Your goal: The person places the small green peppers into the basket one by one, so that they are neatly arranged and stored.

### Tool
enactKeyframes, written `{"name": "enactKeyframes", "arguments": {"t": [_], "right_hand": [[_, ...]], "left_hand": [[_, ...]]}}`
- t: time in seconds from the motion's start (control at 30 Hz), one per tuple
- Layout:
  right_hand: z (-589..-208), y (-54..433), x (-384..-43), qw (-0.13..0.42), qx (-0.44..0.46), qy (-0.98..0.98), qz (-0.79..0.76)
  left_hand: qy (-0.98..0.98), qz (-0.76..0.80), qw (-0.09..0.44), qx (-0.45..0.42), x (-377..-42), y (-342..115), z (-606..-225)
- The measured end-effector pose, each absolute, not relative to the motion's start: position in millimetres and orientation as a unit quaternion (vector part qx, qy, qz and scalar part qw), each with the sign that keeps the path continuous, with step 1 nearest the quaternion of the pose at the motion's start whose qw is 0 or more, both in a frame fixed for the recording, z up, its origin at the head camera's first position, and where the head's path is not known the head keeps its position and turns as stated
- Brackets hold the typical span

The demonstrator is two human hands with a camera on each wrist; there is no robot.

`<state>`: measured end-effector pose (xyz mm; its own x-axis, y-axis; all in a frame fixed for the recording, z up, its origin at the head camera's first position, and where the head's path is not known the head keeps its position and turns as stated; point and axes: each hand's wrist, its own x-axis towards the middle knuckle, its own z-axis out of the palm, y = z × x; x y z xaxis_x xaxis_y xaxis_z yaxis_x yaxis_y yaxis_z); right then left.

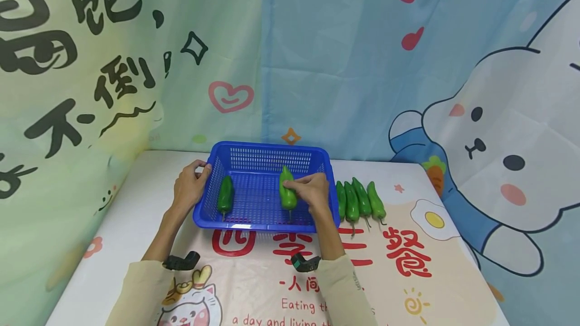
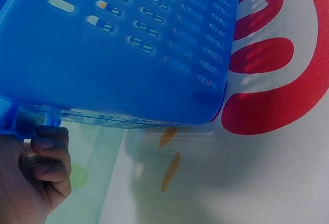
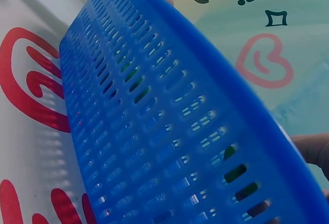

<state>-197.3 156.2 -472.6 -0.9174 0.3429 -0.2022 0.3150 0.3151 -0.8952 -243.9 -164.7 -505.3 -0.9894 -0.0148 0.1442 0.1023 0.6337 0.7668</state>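
A blue plastic basket (image 1: 272,146) with slotted walls sits on the table. At its left rim my left hand (image 1: 189,185) grips the edge; the left wrist view shows the curled fingers (image 2: 49,154) under the rim. My right hand (image 1: 313,187) reaches inside the basket on the right and pinches a green pepper (image 1: 288,199), its stem pointing toward me. Another green pepper (image 1: 225,195) lies inside by the left wall. In the right wrist view the basket's slotted side (image 3: 154,100) hides most of the right hand.
Several more green peppers (image 1: 361,197) lie in a row on the table just right of the basket, stems toward me. The table wears a printed cloth (image 1: 254,278) with red lettering. A patterned curtain (image 1: 317,64) hangs close behind the basket.
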Motion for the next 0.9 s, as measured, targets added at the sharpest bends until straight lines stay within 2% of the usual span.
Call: {"name": "enactKeyframes", "arguments": {"t": [0.9], "right_hand": [[-471,142,-200,0.01,-0.197,-0.812,0.55]], "left_hand": [[-0.905,-0.42,0.069,-0.02,-245,-165,-505]]}}
